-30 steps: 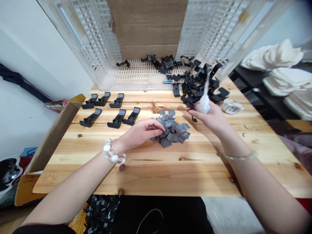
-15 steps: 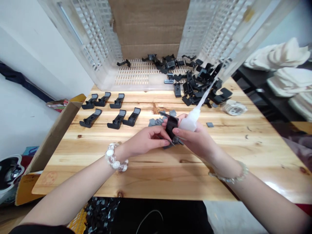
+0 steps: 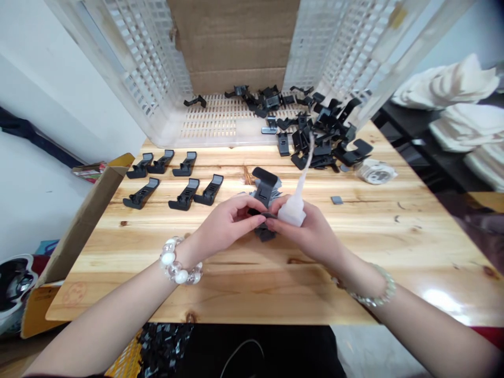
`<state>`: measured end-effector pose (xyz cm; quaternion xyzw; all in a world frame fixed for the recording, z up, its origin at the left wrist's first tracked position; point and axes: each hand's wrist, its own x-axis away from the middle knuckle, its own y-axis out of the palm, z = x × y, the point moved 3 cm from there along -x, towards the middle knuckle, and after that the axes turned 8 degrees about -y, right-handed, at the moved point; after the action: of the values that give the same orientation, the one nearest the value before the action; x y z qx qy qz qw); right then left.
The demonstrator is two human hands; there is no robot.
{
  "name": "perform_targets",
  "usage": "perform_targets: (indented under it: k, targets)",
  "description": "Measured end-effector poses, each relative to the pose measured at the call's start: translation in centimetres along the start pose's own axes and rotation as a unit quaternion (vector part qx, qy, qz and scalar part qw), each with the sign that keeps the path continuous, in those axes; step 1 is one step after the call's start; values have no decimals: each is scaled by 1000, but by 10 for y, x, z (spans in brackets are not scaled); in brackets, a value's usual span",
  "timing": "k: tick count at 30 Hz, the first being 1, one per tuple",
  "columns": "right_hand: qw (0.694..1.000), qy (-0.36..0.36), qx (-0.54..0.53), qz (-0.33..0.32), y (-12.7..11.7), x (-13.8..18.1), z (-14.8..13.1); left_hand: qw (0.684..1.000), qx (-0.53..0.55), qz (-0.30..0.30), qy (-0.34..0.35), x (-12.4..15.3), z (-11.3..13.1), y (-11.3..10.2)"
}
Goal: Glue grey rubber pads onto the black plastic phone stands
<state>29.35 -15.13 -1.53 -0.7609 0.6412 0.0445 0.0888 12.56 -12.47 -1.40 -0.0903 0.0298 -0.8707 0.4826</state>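
Both hands meet at mid-table around a black plastic bracket (image 3: 265,185), whose curved end points away from me. My left hand (image 3: 233,220) pinches its near end between thumb and fingers. From the other side my right hand (image 3: 311,226) grips the same end with thumb and fingertip. Tucked in that right hand is a white glue bottle (image 3: 292,210), its long thin nozzle pointing up and away. Small grey pads (image 3: 279,184) lie beneath and behind the bracket, partly hidden by it and my fingers.
Several black brackets with grey pads (image 3: 185,195) stand in two rows at left. A white plastic basket (image 3: 220,137) lies on its side at the back, loose black brackets (image 3: 321,131) spilling from it. A tape roll (image 3: 376,172) and one grey pad (image 3: 337,200) are at right.
The bracket has turned so its curved end faces away and lies lower. Both hands have closed together on its near end. The glue nozzle has swung left and more upright.
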Motion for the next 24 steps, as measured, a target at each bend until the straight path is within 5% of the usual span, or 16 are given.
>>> perform_targets:
  k: [14, 20, 24]
  targets:
    - [994, 25, -109, -3, -11, -6, 2, 951, -242, 95, 168, 15, 19, -12]
    - [999, -6, -50, -1, -11, -7, -1, 926, -248, 228, 173, 19, 25, -22]
    - [999, -9, -43, -32, -8, -6, 0, 930, -215, 242, 175, 16, 30, -24]
